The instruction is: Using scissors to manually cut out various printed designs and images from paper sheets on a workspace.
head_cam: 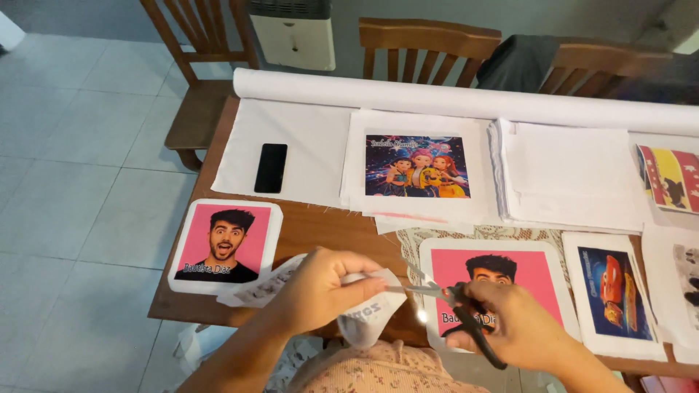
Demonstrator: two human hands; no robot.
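Two pink portrait prints sat out, one left of my left hand [320,287], one under my right hand [510,320]. Left fingers pinched a white printed scrap [368,313]; right gripped black-handled scissors [455,306], blades at the scrap's edge. One black phone [271,167] lay farther up.

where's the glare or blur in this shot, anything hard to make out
Head view: soft, even daylight with faint shadows; a small bright glint at the scissors in the right hand; the left hand and its white printed piece are slightly soft; the table's straight edges bow a little near the frame's sides.
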